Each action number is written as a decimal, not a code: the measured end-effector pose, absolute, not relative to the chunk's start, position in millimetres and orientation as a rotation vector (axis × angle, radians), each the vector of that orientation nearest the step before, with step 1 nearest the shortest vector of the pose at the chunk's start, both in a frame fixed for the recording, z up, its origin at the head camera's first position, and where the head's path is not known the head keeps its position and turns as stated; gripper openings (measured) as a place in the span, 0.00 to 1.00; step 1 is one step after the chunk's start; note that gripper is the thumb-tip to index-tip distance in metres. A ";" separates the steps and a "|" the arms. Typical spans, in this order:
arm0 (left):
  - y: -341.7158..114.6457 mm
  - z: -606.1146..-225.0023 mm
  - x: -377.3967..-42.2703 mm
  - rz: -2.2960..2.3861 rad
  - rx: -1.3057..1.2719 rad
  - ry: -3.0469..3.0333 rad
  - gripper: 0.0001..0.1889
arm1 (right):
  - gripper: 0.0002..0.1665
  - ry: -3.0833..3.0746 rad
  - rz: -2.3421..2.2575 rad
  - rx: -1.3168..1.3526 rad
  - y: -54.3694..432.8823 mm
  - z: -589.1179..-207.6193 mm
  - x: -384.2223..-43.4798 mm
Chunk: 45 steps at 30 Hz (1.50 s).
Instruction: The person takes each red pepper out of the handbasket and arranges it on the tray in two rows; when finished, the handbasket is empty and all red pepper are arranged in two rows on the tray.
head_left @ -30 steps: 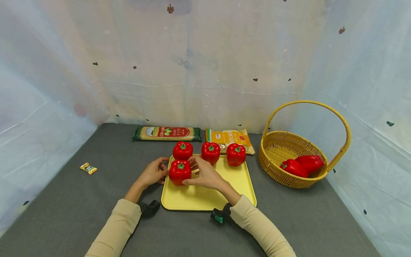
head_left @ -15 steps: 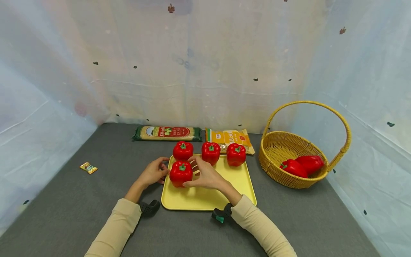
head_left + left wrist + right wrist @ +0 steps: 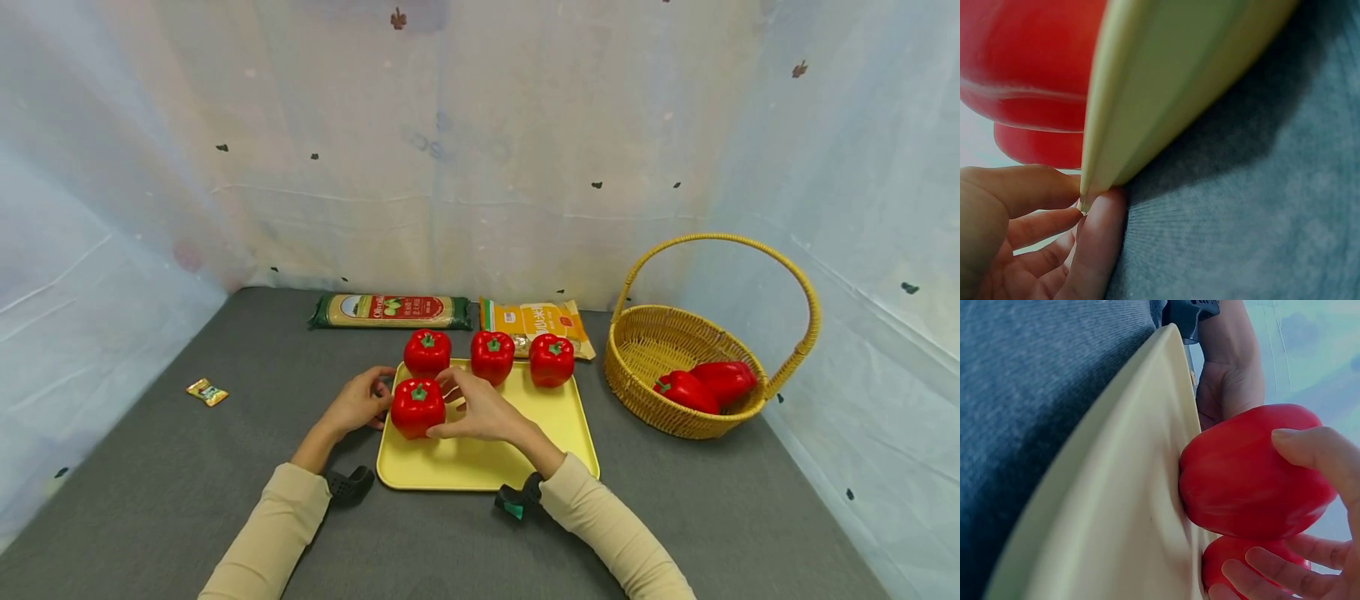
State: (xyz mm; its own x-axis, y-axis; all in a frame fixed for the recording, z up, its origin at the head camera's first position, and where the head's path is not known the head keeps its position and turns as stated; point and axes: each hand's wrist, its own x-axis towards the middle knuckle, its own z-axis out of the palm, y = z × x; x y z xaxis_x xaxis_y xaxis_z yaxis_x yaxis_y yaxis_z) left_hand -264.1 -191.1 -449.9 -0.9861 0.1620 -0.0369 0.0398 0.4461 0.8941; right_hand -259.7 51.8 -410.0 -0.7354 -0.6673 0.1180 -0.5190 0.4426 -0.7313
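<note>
In the head view, the near pepper (image 3: 417,410) stands upright, stem up, at the left side of the tray (image 3: 480,468) on the worktop (image 3: 150,467). Three far peppers (image 3: 492,360) stand in a row along the tray's far edge. The right hand (image 3: 480,408) comes from the right and cups the near pepper loosely, thumb on the near side and fingers towards the far side. The left hand (image 3: 360,402) is at the tray's left edge. On the right, the basket (image 3: 675,422) holds more peppers.

In the left wrist view, the left hand's fingers close in a narrow pinch on the tray's rim, with glossy red above it. The tray looks thin and stiff; its raised rim gives a sure hold.

In the right wrist view, the right hand is half spread, its thumb tip on the near pepper's side; how firmly the other fingers touch, one cannot tell. The skin shines, so it is probably slippery, and the body looks firm and perhaps light. The best hold seems to be round the broad sides below the shoulders, thumb opposite fingers, rather than by the short stem.
</note>
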 end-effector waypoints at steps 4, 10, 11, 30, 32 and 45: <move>-190.0 -450.5 -263.5 1.587 0.183 2.565 0.24 | 0.42 2.497 -1.167 -1.038 53.8 -409.5 -258.0; -188.7 -451.5 -263.4 1.589 0.196 2.561 0.24 | 0.46 2.498 -1.179 -1.079 68.7 -399.3 -254.9; -188.9 -451.4 -263.5 1.594 0.200 2.556 0.24 | 0.46 2.515 -1.170 -1.094 72.8 -396.0 -254.7; -194.3 -448.2 -264.0 1.590 0.201 2.558 0.24 | 0.28 2.889 -1.177 -0.941 210.3 -332.1 -262.3; -194.4 -448.7 -264.2 1.591 0.206 2.559 0.24 | 0.27 2.922 -1.171 -0.877 226.0 -329.4 -264.3; -192.6 -451.4 -265.8 1.584 0.205 2.564 0.24 | 0.27 2.908 -1.059 -0.647 307.2 -318.8 -279.0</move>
